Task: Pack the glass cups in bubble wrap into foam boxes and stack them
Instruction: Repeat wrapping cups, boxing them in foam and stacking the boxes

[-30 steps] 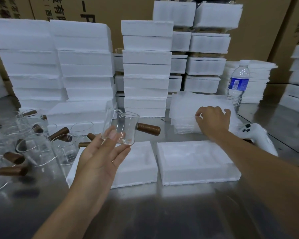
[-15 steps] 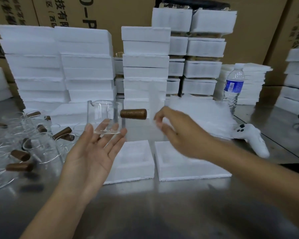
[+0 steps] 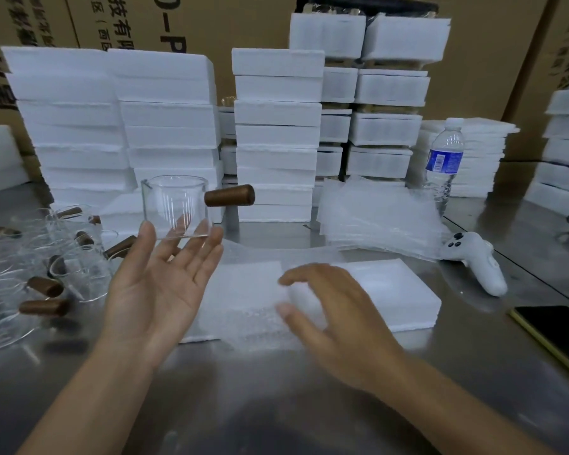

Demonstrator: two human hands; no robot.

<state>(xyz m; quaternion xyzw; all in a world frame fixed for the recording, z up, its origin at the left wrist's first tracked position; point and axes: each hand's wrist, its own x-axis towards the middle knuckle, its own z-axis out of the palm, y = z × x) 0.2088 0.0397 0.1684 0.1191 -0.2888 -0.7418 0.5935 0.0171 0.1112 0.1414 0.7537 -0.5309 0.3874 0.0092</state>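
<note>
While the loose cups (image 3: 63, 267) lie well off to the left of the fingers, one glass cup (image 3: 174, 206) stands upright on the fingertips of the left hand (image 3: 158, 290). That hand is palm up, its fingers straight and spread wide, with nothing curled round the glass. The cup's brown handle (image 3: 229, 195) juts out to the right above those fingertips. This perch looks unsteady, so the hand should stay level and lower slowly; a tilt could roll the cup off.

Lower and to the right of the left fingers, a sheet of bubble wrap (image 3: 243, 310) lies over the foam box (image 3: 404, 290). It would be best smoothed flat first. The cup can then be laid on its side near one edge and rolled up, handle included.

The right hand (image 3: 339, 310) is down on the sheet with its fingers bent and close together. Thumb and forefinger seem to pinch a fold, though blur leaves that grip uncertain. Beyond the right fingers sits the pile of spare sheets (image 3: 375, 218).
</note>
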